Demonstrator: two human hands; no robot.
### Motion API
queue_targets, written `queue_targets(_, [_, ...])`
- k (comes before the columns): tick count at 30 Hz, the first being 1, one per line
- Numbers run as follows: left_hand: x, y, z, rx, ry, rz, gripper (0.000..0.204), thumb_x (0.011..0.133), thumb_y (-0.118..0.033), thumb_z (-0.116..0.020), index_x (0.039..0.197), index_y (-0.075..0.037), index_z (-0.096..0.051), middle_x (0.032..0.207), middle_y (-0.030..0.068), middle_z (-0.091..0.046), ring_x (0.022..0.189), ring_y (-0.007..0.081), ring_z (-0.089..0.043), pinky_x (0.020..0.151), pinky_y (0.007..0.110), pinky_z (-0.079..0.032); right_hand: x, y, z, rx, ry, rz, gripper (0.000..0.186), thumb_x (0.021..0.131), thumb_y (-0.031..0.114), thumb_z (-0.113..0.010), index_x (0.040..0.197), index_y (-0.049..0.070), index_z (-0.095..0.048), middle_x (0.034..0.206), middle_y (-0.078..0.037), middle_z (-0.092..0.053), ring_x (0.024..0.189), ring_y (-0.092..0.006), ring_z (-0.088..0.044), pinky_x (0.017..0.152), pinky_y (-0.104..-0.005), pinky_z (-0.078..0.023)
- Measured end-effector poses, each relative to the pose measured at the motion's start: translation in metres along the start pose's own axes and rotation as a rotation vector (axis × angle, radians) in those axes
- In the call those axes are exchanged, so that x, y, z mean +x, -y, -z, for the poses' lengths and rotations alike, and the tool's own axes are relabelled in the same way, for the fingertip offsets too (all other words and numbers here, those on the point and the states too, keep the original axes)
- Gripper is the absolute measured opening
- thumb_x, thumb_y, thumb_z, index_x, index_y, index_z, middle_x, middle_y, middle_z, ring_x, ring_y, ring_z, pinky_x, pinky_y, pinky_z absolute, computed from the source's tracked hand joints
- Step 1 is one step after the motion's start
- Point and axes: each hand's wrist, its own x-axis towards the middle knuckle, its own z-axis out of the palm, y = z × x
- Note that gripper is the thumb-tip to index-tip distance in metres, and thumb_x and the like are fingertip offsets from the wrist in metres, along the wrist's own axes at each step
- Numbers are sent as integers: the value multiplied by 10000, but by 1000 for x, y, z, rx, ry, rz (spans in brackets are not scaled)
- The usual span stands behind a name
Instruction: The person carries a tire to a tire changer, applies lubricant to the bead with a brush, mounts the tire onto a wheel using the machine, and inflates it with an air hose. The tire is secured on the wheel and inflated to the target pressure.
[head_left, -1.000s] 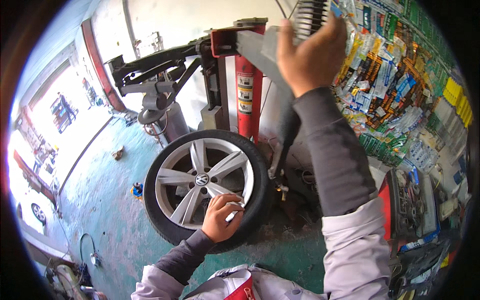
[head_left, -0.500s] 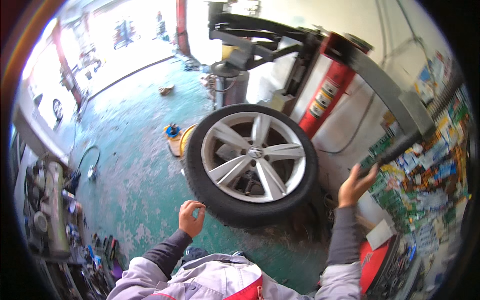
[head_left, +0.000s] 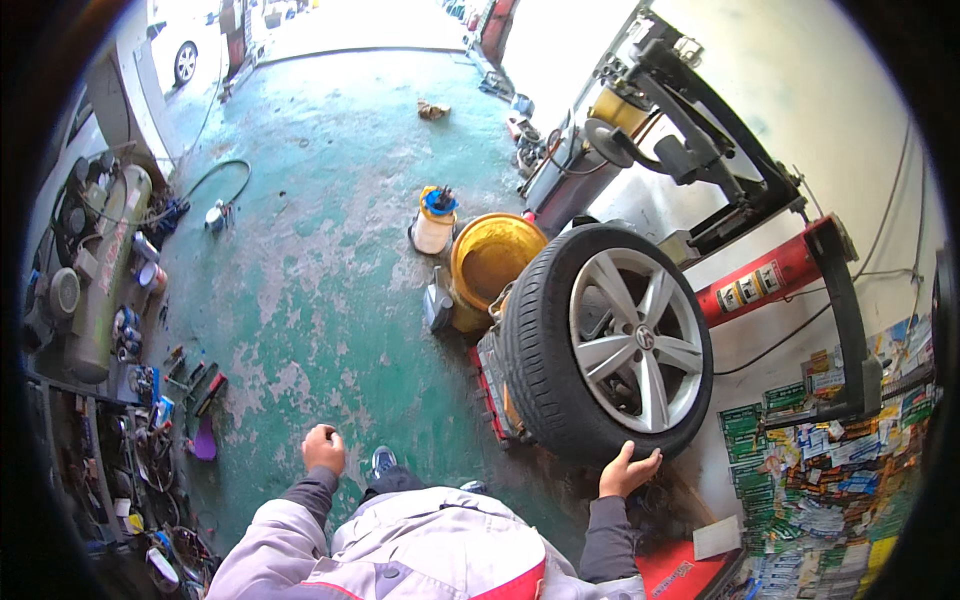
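My left hand hangs low over the floor, left of the wheel, its fingers curled; whatever they hold, if anything, is hidden. My right hand is open, palm turned up, just below the wheel's lower edge; I cannot tell whether it touches it. The black tyre on a silver five-spoke rim rests tilted on equipment with a red base, whose upper part it hides. Behind it stand the red column and black jointed arms of a machine.
A yellow bucket and a white container with blue lid stand beyond the wheel. At left are a green tank, a hose and scattered tools. Stickers cover the lower right wall; a bright doorway is ahead.
The view has swung left and down. My right hand has come down from the machine's upper part to below the wheel. My left hand has left the rim and moved left.
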Motion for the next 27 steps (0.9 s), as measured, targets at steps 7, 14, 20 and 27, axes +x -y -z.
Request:
queue_targets(7, [13, 100, 39, 163, 57, 198, 121, 885, -181, -621, 941, -88, -674, 989, 115, -698, 1008, 328, -643, 926, 467, -465, -5, 39, -19, -139, 51, -193, 863, 968, 468, -644, 1521, -108, -317, 1571, -360, -309, 1481, -476, -290, 1236, -528, -224])
queue_targets(14, [38, 105, 31, 94, 37, 219, 117, 893, -187, -625, 944, -87, -656, 972, 112, -692, 993, 332, -646, 914, 470, -468, 5, 64, -37, -218, 8, -335, 970, 942, 649, -580, 1522, -92, -347, 1547, -362, -364, 1481, -501, -293, 1229, -564, -211])
queue_targets(20, [39, 96, 9, 49, 97, 102, 105, 884, -184, -633, 902, -89, -674, 935, 130, -697, 926, 353, -661, 845, 480, -500, -1, 68, -56, -421, -215, -314, 928, 937, 688, -540, 1465, -68, -434, 1514, -330, -426, 1431, -489, -374, 1179, -610, -265])
queue_targets(27, [44, 79, 14, 126, 151, 89, 164, 858, -248, -648, 905, -116, -732, 959, 119, -735, 956, 355, -684, 889, 473, -507, -3, 65, -62, -412, -306, -302, 831, 985, 643, -512, 1455, -41, -467, 1510, -291, -468, 1423, -451, -414, 1173, -574, -297])
